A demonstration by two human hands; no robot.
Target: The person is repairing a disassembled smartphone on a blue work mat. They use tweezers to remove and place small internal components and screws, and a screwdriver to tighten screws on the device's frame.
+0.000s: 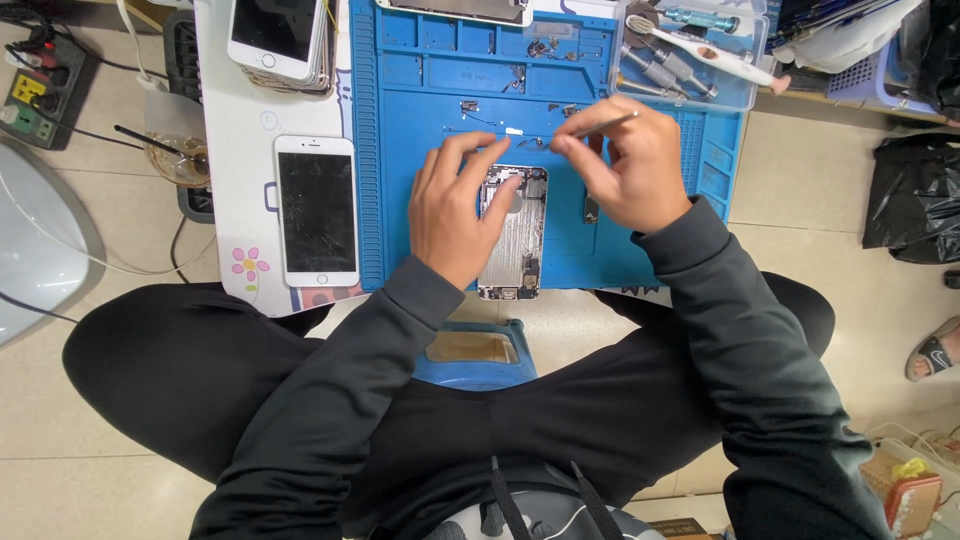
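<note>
- Opened phone housing [515, 235]: we log it lying inner side up on the blue work mat [400, 200], near the mat's front edge; this housing is our landmark.
- Left hand [460, 205]: fingers spread and laid flat over the housing's upper left corner, pressing it steady.
- Right hand [625, 165]: just right of the housing's top, fingers pinched together on a slim metal tool [605, 124] whose tip points left, above the housing.
- Step in hand, as we judge it: fine picking work among the small loose parts [515, 135] lying on the mat just beyond the housing; the next move calls for a steady tip and a firm hold-down.
- White phone [316, 210]: face up on the desk [240, 150], left of the housing.
- Clear tool tray [690, 60]: beyond the housing, to the right.
</note>
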